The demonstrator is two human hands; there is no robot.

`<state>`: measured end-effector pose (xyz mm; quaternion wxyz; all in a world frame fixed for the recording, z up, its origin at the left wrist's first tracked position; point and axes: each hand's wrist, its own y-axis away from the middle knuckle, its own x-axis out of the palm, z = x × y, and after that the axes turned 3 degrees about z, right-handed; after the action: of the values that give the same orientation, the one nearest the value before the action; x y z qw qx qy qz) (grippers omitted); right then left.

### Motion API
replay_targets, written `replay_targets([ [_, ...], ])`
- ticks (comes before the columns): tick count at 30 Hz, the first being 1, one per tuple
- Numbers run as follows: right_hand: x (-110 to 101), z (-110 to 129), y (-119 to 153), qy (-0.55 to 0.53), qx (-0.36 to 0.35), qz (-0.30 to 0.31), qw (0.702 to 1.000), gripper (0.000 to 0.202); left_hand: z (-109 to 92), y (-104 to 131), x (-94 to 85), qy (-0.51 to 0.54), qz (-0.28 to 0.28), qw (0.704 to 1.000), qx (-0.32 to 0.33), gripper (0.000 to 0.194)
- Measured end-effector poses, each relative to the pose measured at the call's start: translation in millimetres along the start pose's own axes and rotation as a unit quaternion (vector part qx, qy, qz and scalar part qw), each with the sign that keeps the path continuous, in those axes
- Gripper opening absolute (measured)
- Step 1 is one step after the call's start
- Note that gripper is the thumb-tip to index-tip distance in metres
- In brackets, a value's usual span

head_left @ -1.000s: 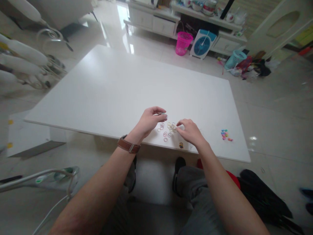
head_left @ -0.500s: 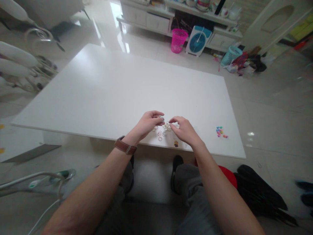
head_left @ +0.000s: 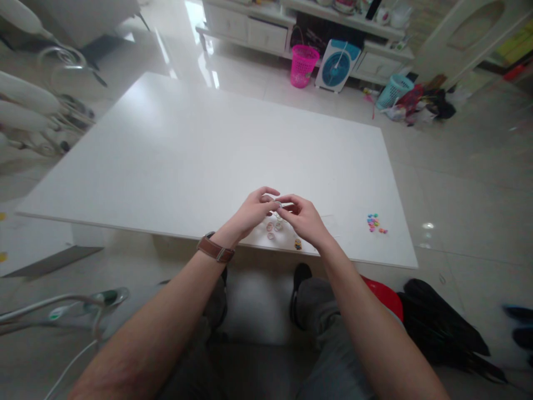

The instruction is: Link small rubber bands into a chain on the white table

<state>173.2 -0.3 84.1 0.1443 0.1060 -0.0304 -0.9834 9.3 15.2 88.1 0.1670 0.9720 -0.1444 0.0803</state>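
My left hand, with a brown watch strap on its wrist, is closed on a small silvery thing over the table's near edge. The fingertips of my right hand meet it from the right, closed around the same spot; what they pinch is too small to name. Several thin rings, reddish and pale, lie on the white table beneath the hands, some hidden by my fingers. A small yellow and dark figure lies near the edge below my right hand.
Several small colourful pieces lie at the table's right end. Beyond the table stand a pink basket, a blue and white fan and a light blue basket. A red seat shows beside my right leg.
My right hand has moved left to my left hand, and their fingertips now meet at the silvery thing. My left hand has hardly moved.
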Motion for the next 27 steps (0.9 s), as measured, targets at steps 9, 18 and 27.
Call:
replay_targets([
  [9,0.0,1.4,-0.6,-0.011,-0.007,-0.017,1.0,0.018,3.7,0.8,2.5,0.016,-0.003,1.0,0.001,0.031],
  [18,-1.1,-0.3,2.4,-0.01,-0.001,-0.019,1.0,0.017,1.2,7.3,1.0,0.009,-0.023,1.0,0.002,0.03],
  [27,2.6,-2.9,-5.6,-0.01,0.004,-0.028,1.0,0.017,5.0,1.7,-1.2,0.015,-0.002,1.0,0.012,0.025],
])
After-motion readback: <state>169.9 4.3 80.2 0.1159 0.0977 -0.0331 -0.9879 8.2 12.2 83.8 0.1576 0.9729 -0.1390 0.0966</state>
